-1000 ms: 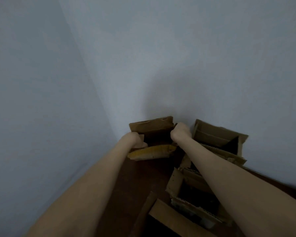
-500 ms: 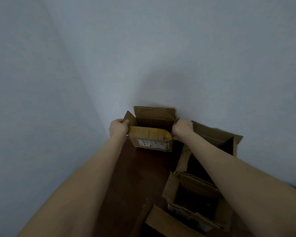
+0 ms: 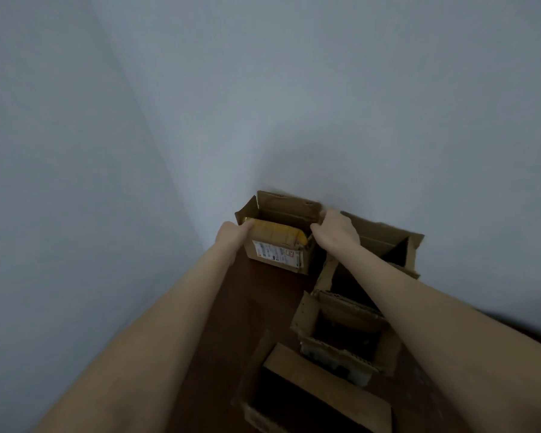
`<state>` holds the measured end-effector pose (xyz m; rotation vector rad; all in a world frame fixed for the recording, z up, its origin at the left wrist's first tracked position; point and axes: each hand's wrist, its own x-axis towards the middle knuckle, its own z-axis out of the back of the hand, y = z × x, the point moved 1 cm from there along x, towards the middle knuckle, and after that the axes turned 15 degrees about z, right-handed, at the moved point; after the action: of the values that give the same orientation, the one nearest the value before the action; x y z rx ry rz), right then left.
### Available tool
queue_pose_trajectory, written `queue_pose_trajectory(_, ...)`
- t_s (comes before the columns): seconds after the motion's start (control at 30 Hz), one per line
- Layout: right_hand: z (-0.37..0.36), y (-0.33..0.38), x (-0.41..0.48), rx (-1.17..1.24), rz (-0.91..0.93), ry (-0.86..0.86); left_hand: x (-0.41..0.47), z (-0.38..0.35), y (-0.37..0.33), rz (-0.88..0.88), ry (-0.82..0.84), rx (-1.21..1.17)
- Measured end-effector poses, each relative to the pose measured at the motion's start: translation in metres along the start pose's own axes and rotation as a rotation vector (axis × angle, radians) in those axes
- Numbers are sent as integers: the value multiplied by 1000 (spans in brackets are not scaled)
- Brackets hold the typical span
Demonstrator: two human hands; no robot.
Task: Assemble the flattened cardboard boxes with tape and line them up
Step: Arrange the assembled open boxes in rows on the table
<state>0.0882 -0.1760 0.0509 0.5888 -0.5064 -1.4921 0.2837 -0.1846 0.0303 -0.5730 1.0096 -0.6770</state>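
Small brown yellow-taped cardboard box point(image 3: 277, 245) gripped at its sides by left hand point(image 3: 231, 234) and right hand point(image 3: 334, 231).
Its soft sides could be bent if squeezed hard.

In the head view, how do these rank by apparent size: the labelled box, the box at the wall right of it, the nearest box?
1. nearest box: largest, though nearness to the camera inflates it.
2-3. wall box and labelled box look alike; the right forearm partly hides the wall box, so unranked.
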Motion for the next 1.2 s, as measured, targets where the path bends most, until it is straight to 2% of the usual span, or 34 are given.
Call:
queue_pose_trajectory(0.23,5,13,-72,-71,202,17,-76,21,51,13,322,355)
queue_pose_trajectory(0.43,-3,18,-115,-32,299,64,-119,33,106,314,594,746)
queue_pose_trajectory(0.5,-4,20,-124,-11,338,136,-124,32,117,288,530,774)
queue_pose_trajectory(0.6,-7,27,-138,-8,429,327,-127,41,116,124,261,711)
queue_pose_trajectory(0.7,-18,35,-152,9,472,478,-121,66,111,66,79,618)
queue_pose_trajectory(0.83,-46,50,-157,-261,468,671,-110,104,107,24,-95,397)
queue_pose_trajectory(0.9,-59,58,-152,-360,459,647,-105,120,105,17,-128,289)
queue_pose_trajectory(1.0,-70,72,-141,-380,479,510,-92,143,102,5,-194,183)
queue_pose_trajectory(1.2,-62,104,-102,-359,513,87,-61,177,77,-53,-332,-97)
